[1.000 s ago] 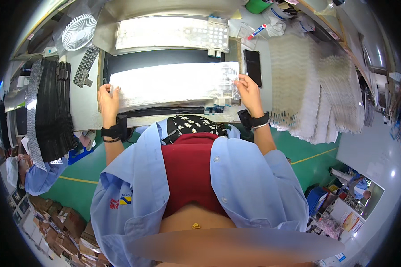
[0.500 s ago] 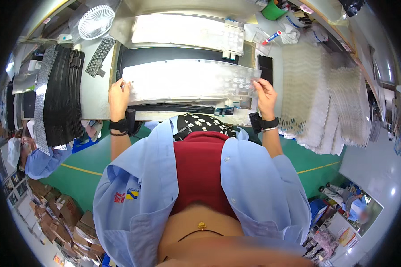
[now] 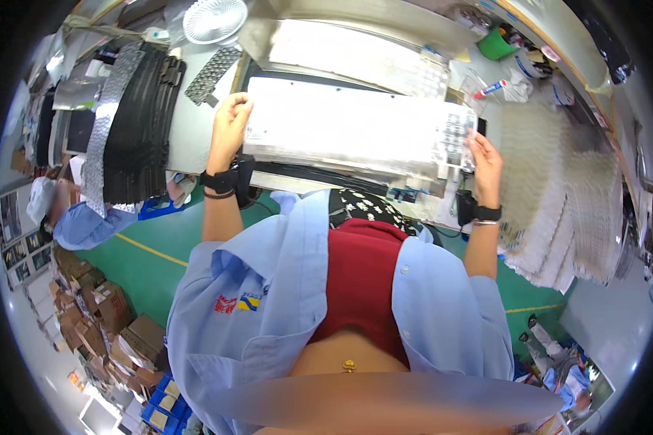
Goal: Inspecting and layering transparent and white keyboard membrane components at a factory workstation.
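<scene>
A long clear plastic sheet [image 3: 341, 119], washed out by bright light, is stretched between my hands above the workbench. Rows of key-like shapes show near its right end. My left hand [image 3: 228, 130] pinches the left end between thumb and fingers. At the other end, my right hand [image 3: 486, 163] grips the right edge, thumb and fingers closed. Beneath the sheet lie a dark surface and more clear sheet edges, mostly covered. A similar brightly lit sheet [image 3: 348, 51] lies just behind.
Black strips [image 3: 141, 123] are stacked at left, near a dark perforated strip [image 3: 212, 75] and a white fan [image 3: 215, 20]. Wavy stacks of translucent sheets [image 3: 537, 174] fill the right side. A marker [image 3: 490, 89] and a green bucket [image 3: 497, 45] sit at back right.
The whole view has swung, so the bench appears further right and tilted. Both hands still hold the plastic sheet, which now seems lifted a little closer.
</scene>
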Tool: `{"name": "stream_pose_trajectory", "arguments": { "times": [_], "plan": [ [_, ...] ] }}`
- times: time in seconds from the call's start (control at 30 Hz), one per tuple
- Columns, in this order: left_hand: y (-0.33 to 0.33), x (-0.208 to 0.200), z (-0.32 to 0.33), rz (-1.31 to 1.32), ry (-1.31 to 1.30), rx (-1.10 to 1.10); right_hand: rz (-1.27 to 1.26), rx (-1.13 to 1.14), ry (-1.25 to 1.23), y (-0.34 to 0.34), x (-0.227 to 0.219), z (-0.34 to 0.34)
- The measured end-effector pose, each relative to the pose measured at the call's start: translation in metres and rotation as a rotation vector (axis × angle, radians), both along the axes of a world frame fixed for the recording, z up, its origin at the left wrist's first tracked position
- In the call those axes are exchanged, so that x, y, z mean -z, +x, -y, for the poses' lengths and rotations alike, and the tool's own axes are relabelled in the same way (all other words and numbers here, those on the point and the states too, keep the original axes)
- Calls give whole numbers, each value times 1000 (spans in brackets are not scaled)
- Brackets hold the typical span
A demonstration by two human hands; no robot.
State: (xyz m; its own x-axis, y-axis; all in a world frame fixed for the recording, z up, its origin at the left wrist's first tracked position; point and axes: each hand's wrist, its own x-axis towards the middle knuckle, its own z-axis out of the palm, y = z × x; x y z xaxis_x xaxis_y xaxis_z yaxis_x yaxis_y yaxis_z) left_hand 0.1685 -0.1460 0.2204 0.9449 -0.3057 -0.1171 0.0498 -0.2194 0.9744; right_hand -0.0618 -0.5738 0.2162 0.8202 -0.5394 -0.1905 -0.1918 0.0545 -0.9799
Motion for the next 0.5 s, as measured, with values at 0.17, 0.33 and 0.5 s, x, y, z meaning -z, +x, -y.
{"name": "stream_pose_trajectory", "arguments": {
  "times": [0.17, 0.33, 0.5],
  "plan": [
    [10, -18, -4, -128, -147, 45, -2, 30, 17, 0, -25, 19],
    [0, -58, 22, -189, -340, 62, 33, 45, -1, -4, -32, 32],
    [-9, -78, 32, 52, -271, 145, 138, 85, -3, -5, -44, 28]
  ]
}}
